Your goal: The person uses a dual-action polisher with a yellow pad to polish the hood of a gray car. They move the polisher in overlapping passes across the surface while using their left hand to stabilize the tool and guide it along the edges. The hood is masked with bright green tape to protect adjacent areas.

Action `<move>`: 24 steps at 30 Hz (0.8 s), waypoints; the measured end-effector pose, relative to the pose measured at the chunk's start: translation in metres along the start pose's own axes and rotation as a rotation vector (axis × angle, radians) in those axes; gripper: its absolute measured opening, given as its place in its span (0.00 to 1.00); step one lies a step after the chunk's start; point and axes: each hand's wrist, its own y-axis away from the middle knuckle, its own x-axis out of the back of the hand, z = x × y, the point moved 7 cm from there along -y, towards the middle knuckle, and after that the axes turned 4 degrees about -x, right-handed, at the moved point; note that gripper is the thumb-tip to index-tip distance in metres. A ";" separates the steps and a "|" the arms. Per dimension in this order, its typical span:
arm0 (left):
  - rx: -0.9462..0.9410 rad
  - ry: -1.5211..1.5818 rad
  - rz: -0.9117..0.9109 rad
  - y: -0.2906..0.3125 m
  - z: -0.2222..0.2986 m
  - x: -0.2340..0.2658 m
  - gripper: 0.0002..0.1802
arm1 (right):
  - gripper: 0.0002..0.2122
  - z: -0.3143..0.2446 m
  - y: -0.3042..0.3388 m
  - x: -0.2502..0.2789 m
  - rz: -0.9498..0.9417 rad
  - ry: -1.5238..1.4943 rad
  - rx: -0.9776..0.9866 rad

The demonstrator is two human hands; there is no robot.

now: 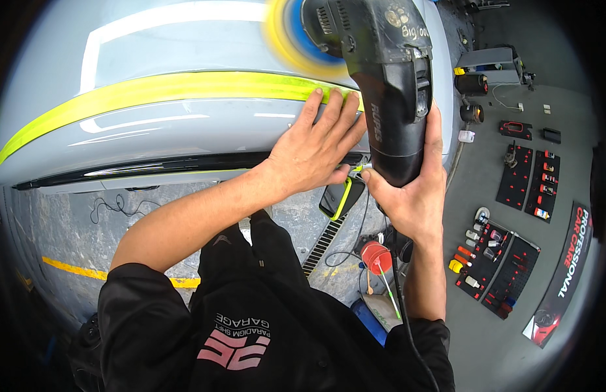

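A grey car panel [185, 130] is filling the left and middle of the view, with a band of yellow-green masking tape [152, 91] running across it and a black trim strip [152, 166] lying below. The left hand [313, 153] is lying flat and spread on the panel, fingers reaching up onto the tape, so it is holding nothing and seems to be bracing the body. Just to its right, the right hand [411, 196] is wrapping closed around the rear handle of a black electric polisher [381, 85], whose round blue and yellow pad [296, 32] is blurring against the paint above the tape. The tool is looking heavy and rigid, nose-weighted toward the pad, and it is probably pulling sideways while spinning, so a second grip near the head would be steadying it better than the tail alone. Its cord [401, 307] is trailing down past the forearm. The paint is likely slick and easily marked. Further right, on the floor [473, 189], black mats with small bottles [492, 261] are lying well apart.
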 end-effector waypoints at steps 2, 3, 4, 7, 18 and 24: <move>-0.001 0.001 -0.003 0.000 0.000 0.000 0.52 | 0.54 -0.001 -0.001 -0.001 0.003 -0.004 0.007; -0.002 0.002 0.000 0.000 0.000 0.000 0.52 | 0.53 0.000 -0.002 -0.001 0.001 -0.011 0.006; -0.003 0.002 0.002 0.000 0.000 0.000 0.52 | 0.53 0.000 -0.002 -0.002 0.000 -0.017 0.004; -0.009 0.003 -0.003 0.000 0.000 0.000 0.52 | 0.53 -0.003 -0.004 -0.003 -0.011 -0.030 0.001; 0.006 0.037 0.021 0.000 0.000 -0.002 0.52 | 0.53 0.011 0.002 0.008 0.041 -0.008 -0.025; 0.015 0.049 0.017 -0.001 0.000 -0.004 0.53 | 0.54 0.023 0.007 0.016 0.087 0.029 -0.076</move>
